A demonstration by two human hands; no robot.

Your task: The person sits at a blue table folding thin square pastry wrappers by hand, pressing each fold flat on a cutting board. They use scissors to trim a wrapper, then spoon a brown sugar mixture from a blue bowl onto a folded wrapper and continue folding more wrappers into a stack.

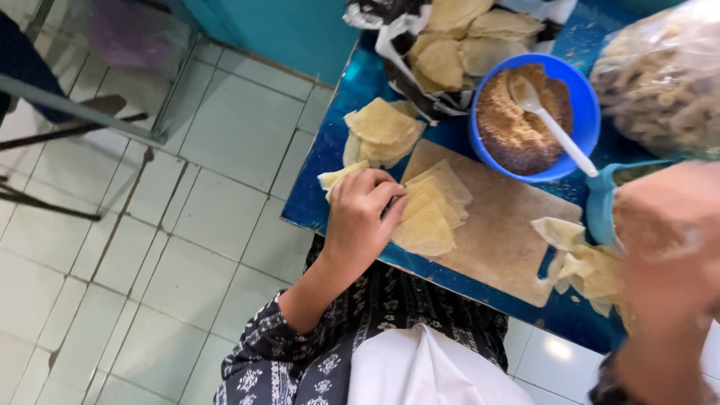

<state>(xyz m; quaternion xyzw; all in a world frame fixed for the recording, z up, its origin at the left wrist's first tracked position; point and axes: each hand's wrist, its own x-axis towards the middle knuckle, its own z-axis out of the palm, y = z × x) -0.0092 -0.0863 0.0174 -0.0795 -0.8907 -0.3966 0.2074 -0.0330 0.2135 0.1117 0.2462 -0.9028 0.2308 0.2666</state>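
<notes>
Blue desk [330, 187] over pale tiles: left hand [360, 221] pinches pastry sheets [427, 214] beside its fingertips to separate them; blurred right hand's [667, 255] grip is unclear.

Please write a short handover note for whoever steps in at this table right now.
Left hand: fingertips on the stack of thin pastry sheets lying on the wooden board, grip unclear.
Right hand: raised close to the camera, blurred; whether it holds anything cannot be told.
Blue bowl of brown filling with a white spoon stands behind the board.
Done: some folded pieces lie at the board's right end.
Left: more sheets stacked beside and behind.
</notes>
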